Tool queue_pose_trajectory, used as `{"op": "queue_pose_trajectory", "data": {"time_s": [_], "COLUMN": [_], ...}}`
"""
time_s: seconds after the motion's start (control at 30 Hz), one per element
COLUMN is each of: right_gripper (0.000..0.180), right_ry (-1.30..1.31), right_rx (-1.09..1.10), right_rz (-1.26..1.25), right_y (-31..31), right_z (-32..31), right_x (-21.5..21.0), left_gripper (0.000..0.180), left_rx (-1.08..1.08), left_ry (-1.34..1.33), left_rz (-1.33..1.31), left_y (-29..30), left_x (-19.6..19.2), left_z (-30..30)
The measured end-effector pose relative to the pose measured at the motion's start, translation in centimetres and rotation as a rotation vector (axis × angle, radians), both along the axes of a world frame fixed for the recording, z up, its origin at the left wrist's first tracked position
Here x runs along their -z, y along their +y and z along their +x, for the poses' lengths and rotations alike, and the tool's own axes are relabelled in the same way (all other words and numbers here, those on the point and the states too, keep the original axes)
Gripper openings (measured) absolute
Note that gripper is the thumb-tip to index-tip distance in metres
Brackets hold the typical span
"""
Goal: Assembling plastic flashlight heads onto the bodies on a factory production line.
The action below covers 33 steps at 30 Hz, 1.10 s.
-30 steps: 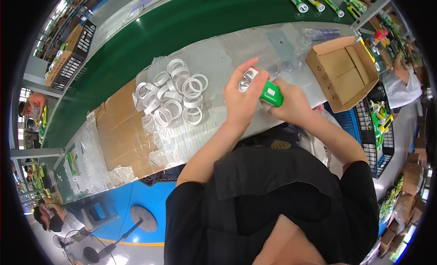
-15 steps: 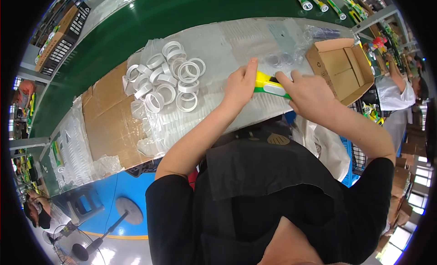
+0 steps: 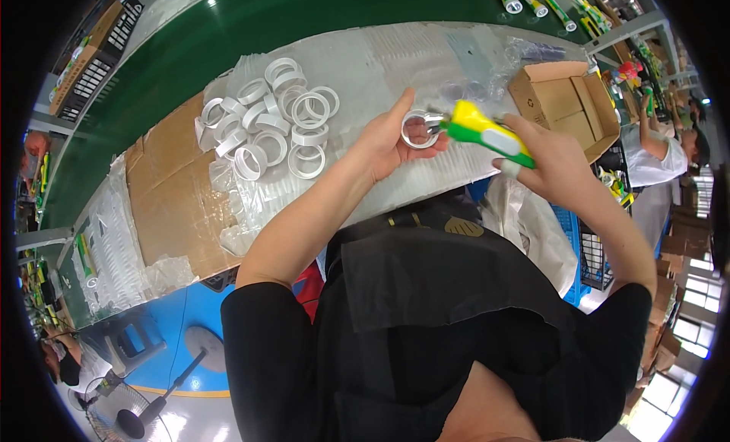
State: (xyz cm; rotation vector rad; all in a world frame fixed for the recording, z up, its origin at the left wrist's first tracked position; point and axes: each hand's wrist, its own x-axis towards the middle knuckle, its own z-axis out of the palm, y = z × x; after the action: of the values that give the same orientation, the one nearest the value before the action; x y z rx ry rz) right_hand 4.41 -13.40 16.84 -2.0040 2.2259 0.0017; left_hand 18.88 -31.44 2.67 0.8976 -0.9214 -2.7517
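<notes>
My left hand (image 3: 386, 144) has its thumb raised and its fingers curled behind a white ring (image 3: 404, 130), which it holds upright near the table's front edge. Just to the right, a yellow and green flashlight (image 3: 473, 120) is gripped by my right hand (image 3: 541, 155) around its green lower side. The flashlight's yellow end points toward the ring, with small metallic parts at its tip; motion blur hides whether they touch the ring. Farther left lies a pile of white rings (image 3: 271, 125) on clear plastic.
Clear round discs (image 3: 462, 90) lie beyond my hands. An open cardboard box (image 3: 566, 107) stands at the right. Flat cardboard (image 3: 171, 195) covers the table's left part, and a green belt (image 3: 304, 12) runs behind. Several flashlights (image 3: 537, 10) sit at the far right.
The flashlight's yellow end has come away from my left hand, exposing a white ring there. My right hand has tilted the flashlight and drawn it slightly right.
</notes>
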Motion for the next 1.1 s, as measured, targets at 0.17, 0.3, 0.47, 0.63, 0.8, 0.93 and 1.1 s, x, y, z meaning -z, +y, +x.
{"op": "queue_pose_trajectory", "data": {"time_s": [0.17,0.3,0.47,0.63,0.8,0.93,1.1], "right_gripper": [0.052,0.048,0.055,0.045,0.04,0.04,0.046], "right_ry": [-0.246,-0.777,-0.457,-0.474,-0.397,-1.885,-0.326], "right_rx": [0.246,0.801,1.272,0.716,0.738,0.778,0.795], "right_rz": [0.082,0.115,-0.048,0.194,0.066,0.41,0.223], "right_y": [7.1,13.7,18.6,21.8,18.0,18.9,17.7], "right_z": [-0.3,-0.7,-6.6,-7.4,-2.2,-10.2,-1.8], "right_x": [1.6,3.9,20.3,33.3,43.4,29.2,38.7], "left_gripper": [0.068,0.069,0.066,0.064,0.065,0.066,0.066], "left_rx": [0.062,0.043,0.029,-0.033,0.011,-0.09,-0.028], "left_ry": [0.156,0.141,0.144,0.109,0.144,0.097,0.145], "left_rz": [0.02,0.024,0.079,0.061,0.042,0.039,0.07], "left_y": [-0.4,-0.3,-0.8,-1.1,-0.7,-0.9,-0.6], "left_x": [0.8,1.0,1.4,2.5,1.3,2.9,1.4], "left_z": [0.6,0.7,0.9,1.6,-0.2,2.4,-0.5]}}
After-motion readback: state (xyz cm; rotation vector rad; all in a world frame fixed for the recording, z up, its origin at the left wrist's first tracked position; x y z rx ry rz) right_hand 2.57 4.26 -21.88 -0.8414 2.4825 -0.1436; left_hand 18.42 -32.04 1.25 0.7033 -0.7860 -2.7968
